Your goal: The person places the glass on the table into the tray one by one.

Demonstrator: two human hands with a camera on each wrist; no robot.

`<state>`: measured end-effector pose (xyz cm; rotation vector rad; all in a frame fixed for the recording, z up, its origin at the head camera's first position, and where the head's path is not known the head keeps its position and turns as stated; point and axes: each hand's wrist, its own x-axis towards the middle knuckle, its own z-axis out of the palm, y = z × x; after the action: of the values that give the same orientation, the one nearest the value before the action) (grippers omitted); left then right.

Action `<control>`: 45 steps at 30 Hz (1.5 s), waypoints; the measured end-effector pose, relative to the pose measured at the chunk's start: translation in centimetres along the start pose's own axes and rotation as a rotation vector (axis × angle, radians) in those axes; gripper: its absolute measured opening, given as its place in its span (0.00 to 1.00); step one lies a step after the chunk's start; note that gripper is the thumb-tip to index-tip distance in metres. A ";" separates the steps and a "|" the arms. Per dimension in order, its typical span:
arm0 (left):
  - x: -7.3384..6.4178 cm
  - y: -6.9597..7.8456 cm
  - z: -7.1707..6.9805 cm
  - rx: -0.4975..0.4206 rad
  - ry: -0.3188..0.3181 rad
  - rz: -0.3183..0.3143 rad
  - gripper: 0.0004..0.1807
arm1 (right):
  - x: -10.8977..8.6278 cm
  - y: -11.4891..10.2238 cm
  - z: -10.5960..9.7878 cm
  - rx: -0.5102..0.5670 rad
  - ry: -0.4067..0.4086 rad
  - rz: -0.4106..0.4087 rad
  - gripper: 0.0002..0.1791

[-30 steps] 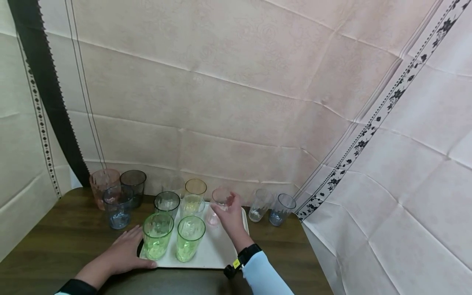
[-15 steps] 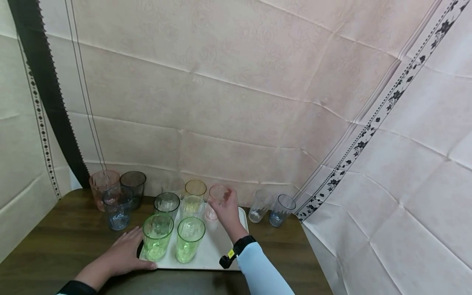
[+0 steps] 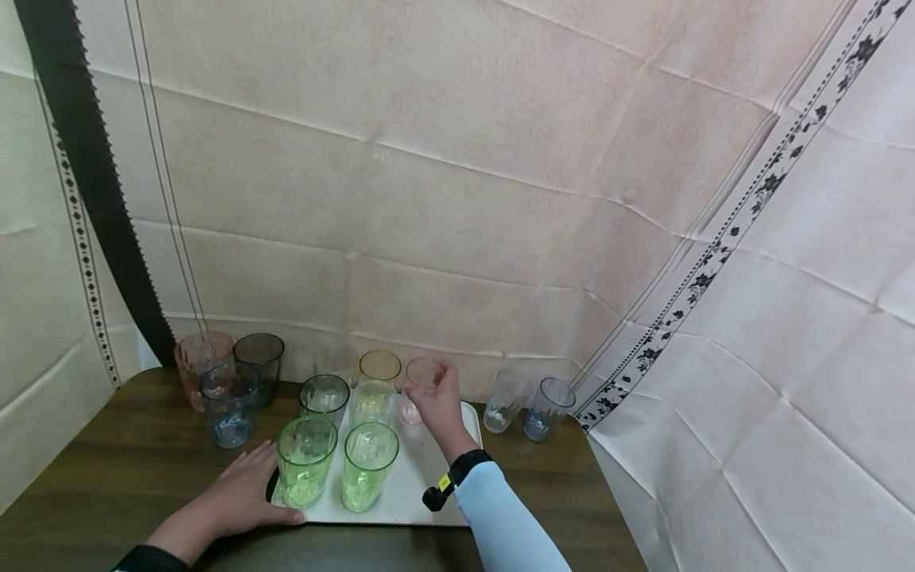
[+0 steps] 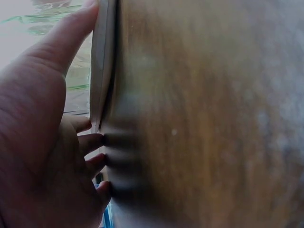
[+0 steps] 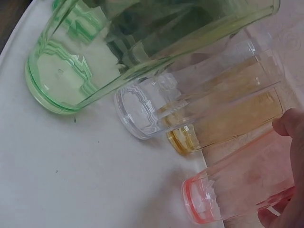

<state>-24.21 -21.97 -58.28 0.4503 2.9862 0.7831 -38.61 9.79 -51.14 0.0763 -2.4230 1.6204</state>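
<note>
Three wide glasses (image 3: 230, 421) stand close together at the left of the wooden table (image 3: 129, 453). Then comes the left hand (image 3: 243, 488), its fingers spread beside the white tray (image 3: 422, 477), its thumb touching the near edge. On the tray stand two green glasses (image 3: 368, 474), with a grey glass (image 3: 323, 397) behind the left one, then a clear glass (image 5: 142, 111). Next to the yellow glass (image 5: 232, 116), at the tray's far side, the right hand (image 3: 439, 405) pinches the pink glass (image 5: 247, 175); whether its bottom touches the tray, I cannot tell. Two slim glasses (image 3: 546, 409) stand farther right.
</note>
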 end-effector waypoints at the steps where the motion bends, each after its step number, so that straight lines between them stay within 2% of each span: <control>1: 0.0 0.1 0.0 -0.001 0.000 0.001 0.72 | 0.1 0.1 0.0 -0.002 0.003 -0.002 0.51; 18: 0.1 0.5 -0.1 -0.004 -0.002 0.008 0.74 | 0.3 0.2 -0.2 0.007 -0.001 -0.008 0.50; 26: 0.1 0.5 -0.1 -0.001 -0.014 0.008 0.74 | -0.4 0.3 -1.1 -0.012 -0.032 -0.038 0.56; 31: 0.0 0.5 -0.1 -0.001 -0.007 0.014 0.74 | -1.5 0.8 -2.5 -0.150 -0.024 -0.025 0.54; 35: -0.1 0.4 -0.1 -0.004 0.000 0.015 0.74 | -2.7 1.4 -4.1 -0.235 -0.003 0.030 0.53; 38: -0.2 0.2 0.0 0.001 0.007 0.013 0.74 | -3.6 2.3 -5.7 -0.238 0.008 0.055 0.51; 45: -0.2 0.0 0.1 0.013 0.024 0.031 0.74 | -4.8 5.3 -10.6 -0.229 0.069 0.026 0.41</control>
<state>-24.02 -22.02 -58.40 0.4930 3.0152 0.7767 -33.15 21.16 -53.16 -0.0478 -2.5458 1.3217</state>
